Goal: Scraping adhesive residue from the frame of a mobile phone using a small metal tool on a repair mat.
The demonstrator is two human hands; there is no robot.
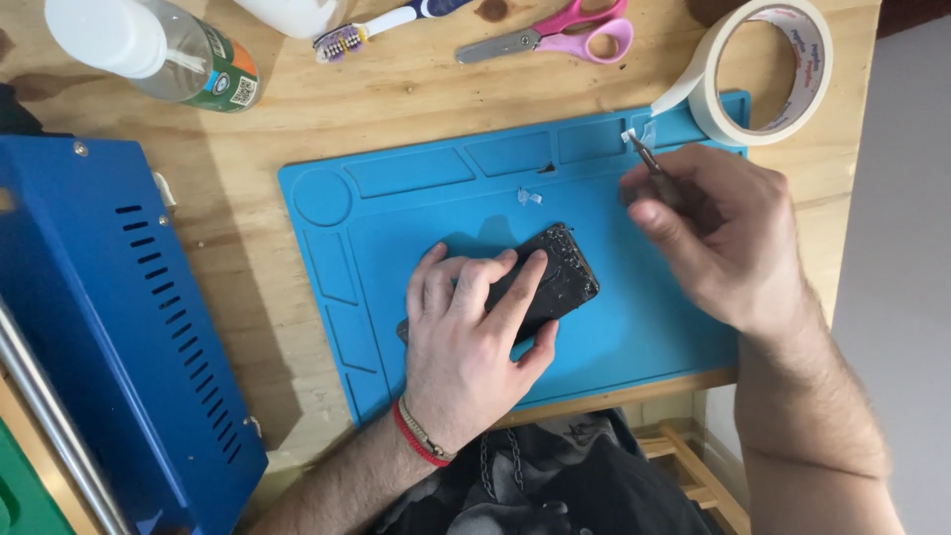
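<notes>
1. The left hand (466,332) lies flat, fingers spread, pressing a black phone (550,282) down on the blue silicone work mat (416,208).
2. The right hand (718,233) pinches tweezers (649,159), their tip holding a clear scrap near the mat's far edge.
3. A masking tape roll (768,69) stands just beside it.
4. Pink scissors (555,32) and a toothbrush (371,28) lie beyond on the wooden table (248,139).

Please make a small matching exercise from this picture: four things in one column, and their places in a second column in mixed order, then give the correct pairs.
Things:
1. scissors
2. tape roll
3. dark phone
4. tweezers

Places:
A. under the left hand, on the blue mat
B. in the right hand
C. at the mat's top right corner
D. on the wooden table, above the mat

Pairs: 1-D, 2-C, 3-A, 4-B
</notes>
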